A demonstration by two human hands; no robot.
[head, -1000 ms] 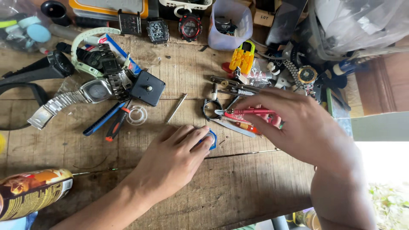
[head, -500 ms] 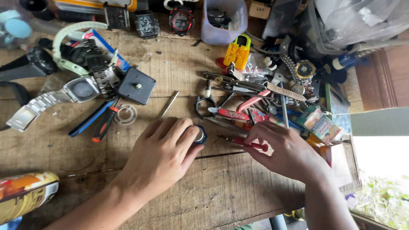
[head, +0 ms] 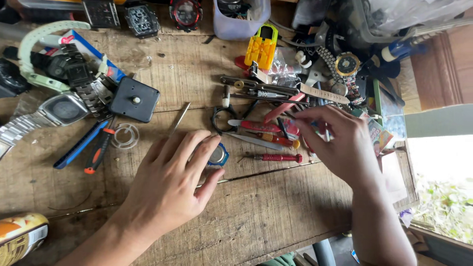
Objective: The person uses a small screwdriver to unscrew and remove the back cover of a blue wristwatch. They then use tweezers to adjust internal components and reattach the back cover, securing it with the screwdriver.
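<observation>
My left hand (head: 170, 184) lies palm down on the wooden workbench (head: 276, 216), its fingertips pressed on a small round watch case with a blue rim (head: 217, 154). My right hand (head: 340, 143) hovers over the pile of small tools, fingers curled and spread, nothing visibly held in it. Just left of it lie a red-handled screwdriver (head: 276, 158) and red-handled pliers (head: 258, 126). A metal pin (head: 180, 118) rests above my left hand.
A black square clock movement (head: 134, 99), a clear ring (head: 124, 136), a blue tool (head: 79, 145), several wristwatches (head: 64, 109) at the left, a yellow tool (head: 261, 47), a plastic tub (head: 240, 19) and a can (head: 22, 236) surround the hands.
My right hand has drawn back toward the tool pile and let go of the red pliers it was at a second ago. My left hand stays on the watch case.
</observation>
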